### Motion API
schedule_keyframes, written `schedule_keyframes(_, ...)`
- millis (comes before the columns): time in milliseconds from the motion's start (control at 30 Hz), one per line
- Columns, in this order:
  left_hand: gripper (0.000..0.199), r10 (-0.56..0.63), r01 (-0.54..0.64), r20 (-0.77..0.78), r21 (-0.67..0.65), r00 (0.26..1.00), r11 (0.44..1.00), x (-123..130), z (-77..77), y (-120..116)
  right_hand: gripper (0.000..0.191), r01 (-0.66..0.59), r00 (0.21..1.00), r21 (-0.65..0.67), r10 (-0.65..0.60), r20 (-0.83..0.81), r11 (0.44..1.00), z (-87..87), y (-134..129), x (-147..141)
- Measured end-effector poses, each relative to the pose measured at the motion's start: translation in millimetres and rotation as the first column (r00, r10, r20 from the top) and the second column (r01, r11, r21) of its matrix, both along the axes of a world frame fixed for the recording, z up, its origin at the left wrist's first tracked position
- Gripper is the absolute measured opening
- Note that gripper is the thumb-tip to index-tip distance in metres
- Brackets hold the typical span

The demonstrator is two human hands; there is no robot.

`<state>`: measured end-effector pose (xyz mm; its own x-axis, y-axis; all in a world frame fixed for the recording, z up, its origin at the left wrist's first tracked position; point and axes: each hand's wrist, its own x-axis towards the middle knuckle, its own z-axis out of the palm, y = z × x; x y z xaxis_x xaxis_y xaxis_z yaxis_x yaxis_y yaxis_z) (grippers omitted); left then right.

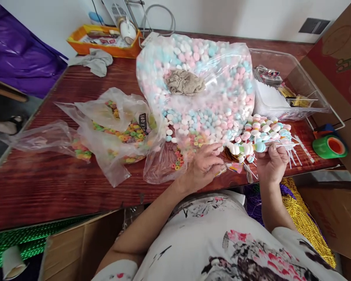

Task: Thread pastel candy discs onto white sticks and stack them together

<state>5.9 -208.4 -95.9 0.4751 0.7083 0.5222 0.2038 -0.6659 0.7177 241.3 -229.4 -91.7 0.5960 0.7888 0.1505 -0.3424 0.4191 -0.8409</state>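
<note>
My right hand (pixel 272 162) is closed in a pinch on the white stick of a candy skewer (pixel 245 148), held sideways above the table edge. White, green and blue puffy sweets and small rings are threaded along it. Just left of the skewer's tip is my left hand (pixel 203 166), its fingers loosely bent and apart with nothing plainly between them. It lies beside a clear bag of small colourful ring sweets (pixel 178 158). Behind both hands rests a large clear bag of pink, white and blue puffy sweets (pixel 199 113). Several loaded skewers (pixel 265 128) are piled beyond my right hand.
A crumpled brown cloth (pixel 185 82) lies on the large bag. More ring sweets fill a plastic bag (pixel 114 132) to the left. At right are a clear plastic bin (pixel 304 78) and green tape (pixel 329 147). An orange tray (pixel 105 48) stands at the back left.
</note>
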Motion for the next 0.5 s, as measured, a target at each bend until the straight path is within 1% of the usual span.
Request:
schedule_keyframes(33,0.007,0.019,-0.015,0.056,-0.072,0.998,0.997,-1,-2.5,1,0.017,-0.007,1.0,0.02,0.007,-0.007,1.0,4.4,0,2)
schedule_keyframes(100,0.005,0.089,-0.053,0.156,-0.22,0.984,0.974,-4,-9.8,2,0.017,-0.03,1.0,0.068,0.03,0.003,0.997,14.5,-3,5)
schedule_keyframes(167,0.005,0.149,-0.076,0.2,-0.333,0.968,0.94,-9,-17.1,1,0.017,-0.065,0.997,0.097,0.06,0.05,0.993,23.1,-8,5)
schedule_keyframes(200,0.005,0.167,-0.08,0.211,-0.366,0.963,0.927,-11,-20.1,-1,0.017,-0.082,0.993,0.097,0.074,0.088,0.992,25.8,-10,3)
schedule_keyframes(267,0.005,0.175,-0.077,0.222,-0.392,0.959,0.917,-15,-24.1,-6,0.015,-0.101,0.98,0.076,0.085,0.181,0.992,27.7,-14,-4)
schedule_keyframes(300,0.005,0.177,-0.079,0.228,-0.385,0.957,0.92,-16,-25.6,-9,0.012,-0.107,0.97,0.062,0.09,0.225,0.992,27.1,-16,-8)
schedule_keyframes(400,0.004,0.207,-0.12,0.243,-0.328,0.948,0.937,-19,-30.6,-15,0.005,-0.121,0.941,0.055,0.097,0.323,0.991,22.5,-17,-18)
schedule_keyframes(500,0.003,0.237,-0.157,0.26,-0.296,0.936,0.942,-25,-37.9,-20,0.003,-0.126,0.9,0.078,0.081,0.428,0.989,18.2,-19,-21)
